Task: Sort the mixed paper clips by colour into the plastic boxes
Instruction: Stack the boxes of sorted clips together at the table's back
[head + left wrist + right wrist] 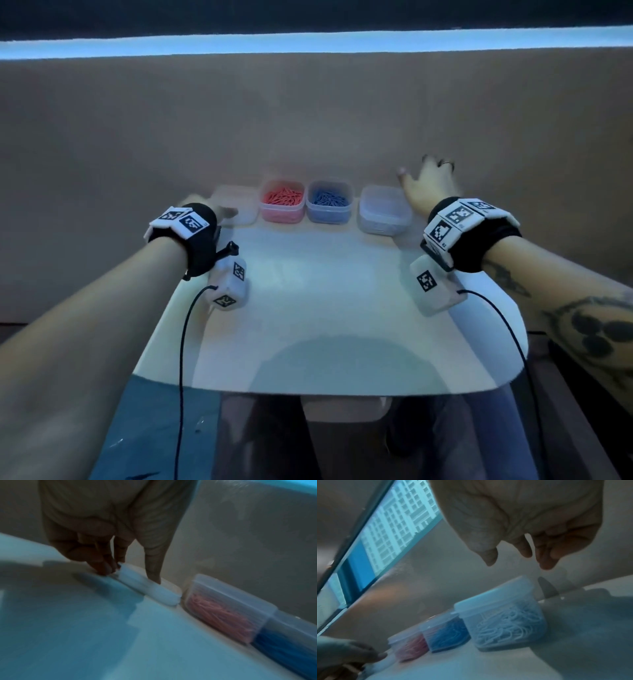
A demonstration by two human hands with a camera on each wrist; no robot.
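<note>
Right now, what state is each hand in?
Left hand: grips the lids.
Right hand: open, holding nothing, above the lidded box.

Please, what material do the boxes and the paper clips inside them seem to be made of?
The red-clip box, blue-clip box and lidded box look like thin, frosted, translucent plastic: the clips show dimly through their walls. The white paper clips appear as thin bent wire in a matte colour, probably coated; the blur leaves this open. The flat lid under the left hand seems the same milky plastic.
</note>
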